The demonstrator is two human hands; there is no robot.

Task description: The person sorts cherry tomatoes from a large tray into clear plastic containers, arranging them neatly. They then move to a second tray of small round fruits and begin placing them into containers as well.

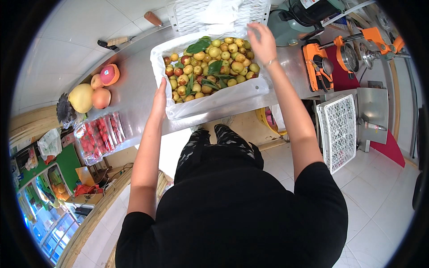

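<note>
A shallow white crate lined with white plastic film (218,102) sits on the steel counter in front of me. Green-yellow and reddish-brown jujubes (214,52) fill it, with several green leaves (198,46) among them. My left hand (160,99) holds the crate's left side, its thumb up at the rim and its other fingers hidden. Over the far right corner, my right hand (263,43) is raised beside the fruit with its fingers slightly curled and apart. Nothing shows in its grasp, and whether its fingertips touch the film is unclear.
Behind the crate stands a white plastic basket (219,15). Left on the steel counter (134,80) are a yellow melon (81,98), other round fruit and clear boxes of strawberries (99,135). A knife (115,42) lies by the wall. An orange hand press (316,67) stands right.
</note>
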